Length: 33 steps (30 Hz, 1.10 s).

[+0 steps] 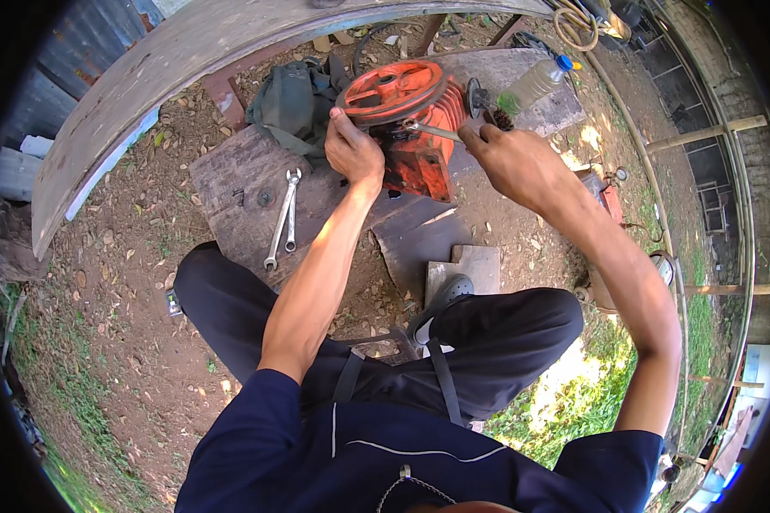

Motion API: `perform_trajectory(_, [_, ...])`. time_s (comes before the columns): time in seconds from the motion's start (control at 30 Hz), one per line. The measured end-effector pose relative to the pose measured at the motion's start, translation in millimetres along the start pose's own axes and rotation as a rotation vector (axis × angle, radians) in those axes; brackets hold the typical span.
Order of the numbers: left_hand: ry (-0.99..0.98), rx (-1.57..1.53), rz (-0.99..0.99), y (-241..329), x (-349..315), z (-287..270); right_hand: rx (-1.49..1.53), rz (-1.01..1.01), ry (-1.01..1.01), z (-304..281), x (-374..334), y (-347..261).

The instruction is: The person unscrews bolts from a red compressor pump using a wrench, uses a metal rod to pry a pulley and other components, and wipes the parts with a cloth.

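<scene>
An orange compressor pump (423,175) with a spoked pulley wheel (392,94) and cooling fins sits on a low wooden board. My left hand (355,156) grips the near left rim of the pulley, thumb up along its edge; some fingers are hidden. In my right hand (515,168) is a wrench (437,131), its ring-shaped end against the pump just below the pulley. Dark oily grime covers the pump's near side. Two combination wrenches (280,224) lie crossed on the board, left of my left forearm.
A dark green cloth bag (291,103) lies left of the pump. Behind my right hand stand a clear bottle with a blue cap (535,85), a brush (498,118) and a round metal part (476,96). A curved plank (171,77) runs along the far left.
</scene>
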<state>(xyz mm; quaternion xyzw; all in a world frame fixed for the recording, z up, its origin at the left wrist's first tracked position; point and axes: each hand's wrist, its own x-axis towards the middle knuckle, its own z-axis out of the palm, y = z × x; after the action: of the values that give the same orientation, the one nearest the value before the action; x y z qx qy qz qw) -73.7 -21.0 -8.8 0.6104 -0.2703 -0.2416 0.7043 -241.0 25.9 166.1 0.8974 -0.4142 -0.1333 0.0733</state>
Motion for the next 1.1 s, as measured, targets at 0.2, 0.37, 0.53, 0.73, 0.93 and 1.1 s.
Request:
perform_trajectory(0.2, [-0.203, 0.026, 0.384, 5.2, 30.4, 25.0, 0.141, 0.168, 0.154, 48.2, -29.2, -6.5])
perform_trajectory(0.37, [-0.516, 0.144, 0.374, 22.5, 43.3, 26.2, 0.314, 0.423, 0.156, 75.5, -39.4, -46.0])
perform_trajectory(0.53, [-0.685, 0.097, 0.359, 28.3, 31.8, 15.1, 0.397, 0.353, 0.235, 94.8, -41.1, -44.4])
perform_trajectory(0.73, [-0.698, -0.166, 0.283, 14.8, 42.4, 17.6, 0.524, 0.604, 0.352, 111.7, -42.5, -107.4])
perform_trajectory(0.93, [-0.495, 0.069, 0.415, 3.9, 42.6, 26.0, 0.663, 0.718, 0.542, 155.6, -67.3, -98.7])
perform_trajectory(1.1, [-0.505, 0.089, 0.525, 3.9, 42.8, 28.5, 0.83, 0.69, 0.638, 181.7, -62.2, -88.7])
